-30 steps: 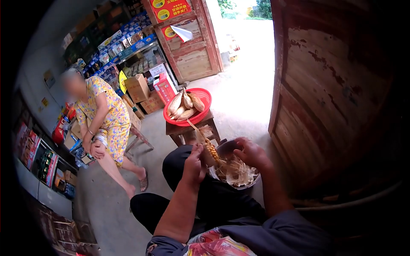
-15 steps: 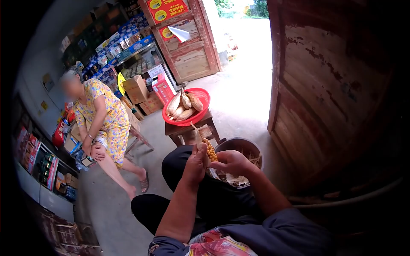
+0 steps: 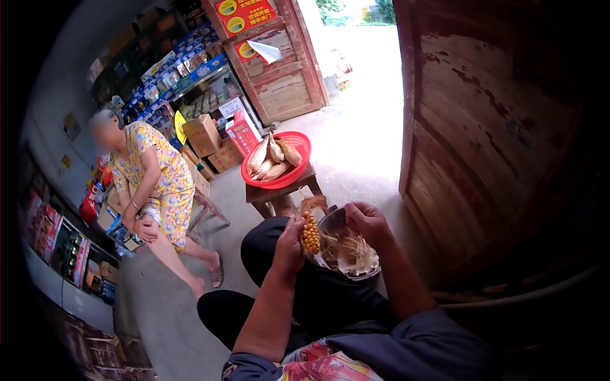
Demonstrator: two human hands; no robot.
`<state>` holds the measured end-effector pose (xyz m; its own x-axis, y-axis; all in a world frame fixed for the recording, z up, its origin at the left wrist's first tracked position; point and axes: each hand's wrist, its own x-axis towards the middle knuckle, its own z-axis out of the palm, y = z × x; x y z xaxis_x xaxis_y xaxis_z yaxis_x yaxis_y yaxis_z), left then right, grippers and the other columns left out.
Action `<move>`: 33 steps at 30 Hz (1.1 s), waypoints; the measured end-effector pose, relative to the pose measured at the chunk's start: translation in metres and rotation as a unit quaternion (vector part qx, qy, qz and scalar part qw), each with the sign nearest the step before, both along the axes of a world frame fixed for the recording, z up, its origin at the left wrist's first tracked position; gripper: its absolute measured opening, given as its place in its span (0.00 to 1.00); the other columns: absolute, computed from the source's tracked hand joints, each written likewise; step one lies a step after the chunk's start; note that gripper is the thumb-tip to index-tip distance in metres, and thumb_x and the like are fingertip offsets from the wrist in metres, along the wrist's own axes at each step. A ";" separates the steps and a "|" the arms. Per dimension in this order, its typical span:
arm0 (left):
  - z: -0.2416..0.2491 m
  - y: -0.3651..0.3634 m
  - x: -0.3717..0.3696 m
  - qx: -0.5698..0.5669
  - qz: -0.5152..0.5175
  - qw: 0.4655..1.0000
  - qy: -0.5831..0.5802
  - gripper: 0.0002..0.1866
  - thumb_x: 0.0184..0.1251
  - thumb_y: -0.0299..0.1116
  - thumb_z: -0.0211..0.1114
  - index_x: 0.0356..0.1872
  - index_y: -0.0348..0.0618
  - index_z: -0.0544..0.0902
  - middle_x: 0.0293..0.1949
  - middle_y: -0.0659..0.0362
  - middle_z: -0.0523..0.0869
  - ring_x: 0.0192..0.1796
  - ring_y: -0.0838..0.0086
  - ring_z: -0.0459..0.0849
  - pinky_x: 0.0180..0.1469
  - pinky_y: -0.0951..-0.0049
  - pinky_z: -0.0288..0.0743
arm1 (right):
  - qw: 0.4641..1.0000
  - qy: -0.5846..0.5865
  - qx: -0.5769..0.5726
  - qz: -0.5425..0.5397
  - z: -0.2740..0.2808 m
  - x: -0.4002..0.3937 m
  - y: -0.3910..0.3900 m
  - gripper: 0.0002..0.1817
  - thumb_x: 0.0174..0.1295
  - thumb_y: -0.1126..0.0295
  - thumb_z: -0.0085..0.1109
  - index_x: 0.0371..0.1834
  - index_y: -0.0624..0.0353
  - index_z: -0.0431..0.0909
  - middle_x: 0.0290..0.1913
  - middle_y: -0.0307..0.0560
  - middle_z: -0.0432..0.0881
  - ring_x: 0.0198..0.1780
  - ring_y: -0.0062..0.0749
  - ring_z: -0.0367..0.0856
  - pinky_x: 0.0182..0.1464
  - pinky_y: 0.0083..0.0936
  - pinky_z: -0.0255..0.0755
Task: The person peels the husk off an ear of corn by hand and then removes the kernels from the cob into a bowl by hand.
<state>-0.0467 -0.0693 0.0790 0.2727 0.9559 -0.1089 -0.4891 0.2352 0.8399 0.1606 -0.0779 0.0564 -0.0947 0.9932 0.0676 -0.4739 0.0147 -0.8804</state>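
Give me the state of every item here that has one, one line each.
Corn cob: kernels exposed, husk folded back at the top
Left hand: closed on the cob
Right hand: fingers curled in; grip contents unclear
Ears in the basket: in their husks
Red basket: upright, on the stool
Bin: uncovered, husks inside
Door leaves: open, paint worn
White sheet: curling off the door

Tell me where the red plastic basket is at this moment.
In the head view, the red plastic basket sits on the wooden stool, slightly left of center, beyond the ear of corn held by the left hand.
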 end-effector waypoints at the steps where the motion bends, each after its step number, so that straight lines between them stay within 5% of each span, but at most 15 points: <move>1: 0.002 -0.002 0.001 -0.001 -0.002 1.000 0.001 0.15 0.76 0.39 0.46 0.51 0.38 0.73 0.39 0.55 0.83 0.39 0.70 0.83 0.45 0.70 0.80 | 0.999 -0.015 0.021 0.031 -0.003 0.000 0.001 0.15 0.73 0.60 0.53 0.32 0.59 0.78 0.25 0.27 0.71 0.26 0.09 0.65 0.29 0.12 0.62; 3: 0.007 -0.005 0.003 -0.002 -0.031 0.999 0.019 0.16 0.77 0.39 0.45 0.52 0.38 0.72 0.42 0.55 0.82 0.41 0.71 0.84 0.47 0.71 0.79 | 0.995 -0.048 0.053 0.067 -0.009 -0.009 0.004 0.18 0.74 0.57 0.51 0.33 0.59 0.77 0.28 0.28 0.72 0.30 0.10 0.66 0.33 0.13 0.63; 6: 0.003 -0.003 -0.003 0.028 -0.101 0.994 0.041 0.17 0.78 0.38 0.47 0.59 0.37 0.68 0.49 0.55 0.80 0.48 0.72 0.83 0.53 0.74 0.77 | 0.960 -0.256 0.111 0.033 -0.009 -0.023 0.002 0.21 0.71 0.53 0.53 0.34 0.63 0.76 0.28 0.37 0.73 0.34 0.21 0.71 0.38 0.25 0.69; 10: 0.013 -0.016 0.007 0.031 -0.089 0.993 0.074 0.18 0.79 0.40 0.47 0.58 0.37 0.69 0.49 0.55 0.80 0.49 0.73 0.82 0.52 0.75 0.76 | 0.915 -0.351 0.192 -0.055 -0.006 -0.038 -0.002 0.19 0.69 0.56 0.56 0.33 0.64 0.76 0.24 0.47 0.73 0.28 0.29 0.71 0.34 0.30 0.70; 16: 0.012 -0.016 0.005 0.043 -0.093 0.989 0.104 0.16 0.79 0.40 0.47 0.55 0.39 0.71 0.48 0.56 0.81 0.46 0.73 0.83 0.51 0.75 0.77 | 0.941 -0.258 0.211 -0.063 -0.011 -0.029 0.001 0.13 0.69 0.66 0.55 0.30 0.65 0.76 0.23 0.54 0.74 0.25 0.34 0.72 0.31 0.31 0.69; 20: 0.009 -0.015 0.003 0.042 -0.084 0.991 0.090 0.17 0.79 0.41 0.47 0.55 0.38 0.72 0.47 0.56 0.81 0.46 0.74 0.83 0.50 0.76 0.77 | 0.926 -0.306 0.204 -0.085 -0.017 -0.018 0.004 0.15 0.68 0.64 0.55 0.27 0.63 0.75 0.24 0.55 0.75 0.25 0.41 0.74 0.32 0.35 0.70; 22: 0.008 -0.014 0.000 0.029 -0.071 0.995 0.065 0.18 0.79 0.41 0.47 0.56 0.37 0.72 0.46 0.56 0.81 0.45 0.74 0.83 0.49 0.77 0.77 | 0.846 -0.462 0.221 -0.151 -0.025 -0.011 0.008 0.14 0.66 0.61 0.56 0.30 0.61 0.77 0.27 0.56 0.79 0.31 0.47 0.81 0.36 0.41 0.73; 23: 0.007 -0.013 -0.004 0.005 -0.069 0.996 0.052 0.18 0.79 0.41 0.47 0.54 0.37 0.73 0.44 0.55 0.82 0.43 0.74 0.83 0.47 0.76 0.78 | 0.846 -0.461 0.220 -0.153 -0.029 -0.006 0.007 0.14 0.66 0.61 0.56 0.30 0.61 0.77 0.27 0.56 0.79 0.31 0.47 0.81 0.36 0.41 0.73; 25: 0.006 -0.010 -0.006 -0.018 -0.067 0.997 0.041 0.18 0.80 0.42 0.46 0.53 0.37 0.74 0.42 0.55 0.83 0.40 0.73 0.84 0.45 0.76 0.79 | 0.805 -0.576 0.133 -0.055 -0.032 0.002 0.004 0.13 0.64 0.60 0.56 0.38 0.59 0.80 0.33 0.55 0.83 0.40 0.48 0.84 0.43 0.41 0.76; 28: 0.006 -0.010 -0.006 -0.024 -0.064 0.997 0.019 0.17 0.80 0.42 0.45 0.50 0.37 0.74 0.38 0.55 0.83 0.36 0.72 0.84 0.41 0.75 0.80 | 0.824 -0.555 0.115 0.007 -0.017 0.015 -0.002 0.16 0.63 0.60 0.58 0.48 0.58 0.79 0.39 0.52 0.86 0.43 0.46 0.85 0.47 0.38 0.77; 30: 0.010 -0.012 -0.004 -0.014 -0.058 0.998 0.017 0.17 0.80 0.42 0.45 0.49 0.38 0.74 0.37 0.56 0.83 0.36 0.73 0.84 0.40 0.76 0.80 | 0.870 -0.478 0.028 0.118 0.013 0.024 -0.007 0.15 0.64 0.60 0.59 0.47 0.58 0.82 0.38 0.47 0.87 0.38 0.35 0.86 0.44 0.29 0.77; 33: 0.007 -0.009 -0.005 -0.009 -0.054 0.998 0.023 0.20 0.79 0.45 0.44 0.49 0.37 0.75 0.36 0.54 0.83 0.36 0.69 0.84 0.41 0.70 0.79 | 0.914 -0.320 0.108 0.223 0.032 0.036 -0.020 0.15 0.70 0.60 0.55 0.45 0.61 0.83 0.34 0.43 0.86 0.32 0.27 0.82 0.39 0.23 0.76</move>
<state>-0.0513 -0.0784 0.0857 0.3681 0.9191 -0.1409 -0.4212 0.2999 0.8560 0.1962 -0.0977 0.0880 -0.5755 0.8164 0.0474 0.1363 0.1529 -0.9788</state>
